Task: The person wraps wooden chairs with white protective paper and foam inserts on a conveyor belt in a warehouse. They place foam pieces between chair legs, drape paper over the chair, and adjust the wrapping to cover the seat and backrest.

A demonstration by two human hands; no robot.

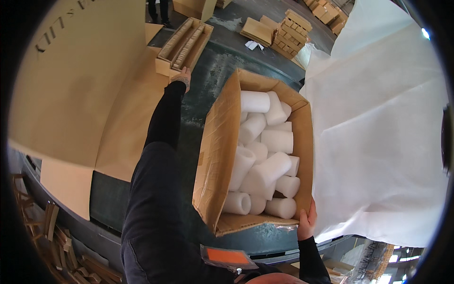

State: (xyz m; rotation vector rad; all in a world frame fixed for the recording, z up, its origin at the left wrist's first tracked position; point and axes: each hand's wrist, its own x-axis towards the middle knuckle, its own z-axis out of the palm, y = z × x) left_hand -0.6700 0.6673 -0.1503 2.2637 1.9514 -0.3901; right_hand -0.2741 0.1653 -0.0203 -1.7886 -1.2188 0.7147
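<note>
In front of me stands an open cardboard box (pixel 215 156) filled with white foam cylinders (pixel 277 142), some of them hollow, lying in a jumble. My right hand (pixel 307 222) grips this box at its near right corner, thumb over the rim. My left arm reaches far forward. At its end my left hand (pixel 183 78) is closed at the near end of a long narrow cardboard box (pixel 163 66), which holds rows of ridged cardboard pieces. Part of its grip is hidden by the hand itself.
A large cardboard sheet or carton (pixel 75 85) rises at the left. White sheeting (pixel 378 132) hangs at the right. Both boxes rest on a dark green worktop (pixel 213 71). Stacked cardboard pieces (pixel 291 35) lie beyond it; wooden pieces (pixel 61 246) lie lower left. Someone's legs (pixel 159 12) show at the top.
</note>
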